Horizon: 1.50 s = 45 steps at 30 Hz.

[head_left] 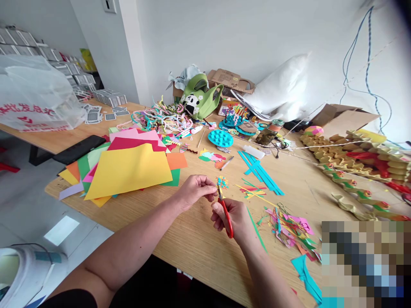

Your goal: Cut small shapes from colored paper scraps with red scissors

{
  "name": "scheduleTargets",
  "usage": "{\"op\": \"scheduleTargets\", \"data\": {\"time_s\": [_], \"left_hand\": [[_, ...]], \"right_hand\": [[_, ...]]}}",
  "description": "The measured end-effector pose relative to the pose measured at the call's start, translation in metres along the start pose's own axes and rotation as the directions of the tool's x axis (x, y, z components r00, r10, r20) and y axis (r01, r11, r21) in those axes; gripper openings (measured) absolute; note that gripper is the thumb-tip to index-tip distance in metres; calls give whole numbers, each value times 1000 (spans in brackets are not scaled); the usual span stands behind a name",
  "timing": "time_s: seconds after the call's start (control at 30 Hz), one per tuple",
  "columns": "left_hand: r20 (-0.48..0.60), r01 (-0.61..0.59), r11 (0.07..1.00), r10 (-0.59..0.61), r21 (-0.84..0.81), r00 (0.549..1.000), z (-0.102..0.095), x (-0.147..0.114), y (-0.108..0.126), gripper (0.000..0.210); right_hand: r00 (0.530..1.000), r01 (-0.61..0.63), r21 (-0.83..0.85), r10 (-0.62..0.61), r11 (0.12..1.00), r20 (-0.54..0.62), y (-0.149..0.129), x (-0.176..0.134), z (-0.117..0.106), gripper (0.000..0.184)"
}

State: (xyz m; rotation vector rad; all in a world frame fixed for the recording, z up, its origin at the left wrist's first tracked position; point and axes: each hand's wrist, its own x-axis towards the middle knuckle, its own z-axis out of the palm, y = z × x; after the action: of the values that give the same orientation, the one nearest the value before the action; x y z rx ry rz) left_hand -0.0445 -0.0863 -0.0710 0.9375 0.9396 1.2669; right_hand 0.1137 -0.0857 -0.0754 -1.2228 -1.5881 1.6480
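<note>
My right hand [236,218] holds red-handled scissors [228,216], their blades pointing away from me. Just left of the blades, my left hand [197,190] is closed in a pinch; what sits between its fingertips is too small to make out. Behind the blades lies a little heap of tiny blue, yellow and orange paper snippets [222,182]. Thin red, yellow and green paper strips [253,191] are spread to the right of it. Farther back are longer blue paper strips [261,173]. A narrow green strip [257,231] runs beside my right wrist.
Coloured paper sheets [131,171] are stacked on the left. Mixed paper scraps [289,226] lie on the right. Toward the back are a blue disc with raised dots [220,138], tangled cords [163,117], a green panda bag [201,100] and a jar [269,132]. Egg trays [349,149] stand far right.
</note>
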Motion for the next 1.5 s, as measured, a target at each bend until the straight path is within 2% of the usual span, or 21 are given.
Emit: {"op": "scheduleTargets", "data": {"time_s": [0.5, 0.8, 1.1, 1.5], "left_hand": [[-6, -25, 994, 26, 111, 1000, -2, 0, 1, 14], [-17, -29, 995, 31, 100, 999, -1, 0, 1, 13], [-18, -25, 992, 28, 123, 999, -2, 1, 1, 13], [-28, -5, 992, 9, 126, 1000, -2, 1, 1, 15]], "right_hand": [[1000, 0, -1, 0, 1000, 26, 0, 1, -1, 53], [999, -19, -9, 19, 1000, 27, 1, 1, -1, 52], [997, -6, 5, 5, 1000, 81, 3, 1, -3, 52], [998, -44, -20, 45, 999, 52, -1, 1, -3, 52]]}}
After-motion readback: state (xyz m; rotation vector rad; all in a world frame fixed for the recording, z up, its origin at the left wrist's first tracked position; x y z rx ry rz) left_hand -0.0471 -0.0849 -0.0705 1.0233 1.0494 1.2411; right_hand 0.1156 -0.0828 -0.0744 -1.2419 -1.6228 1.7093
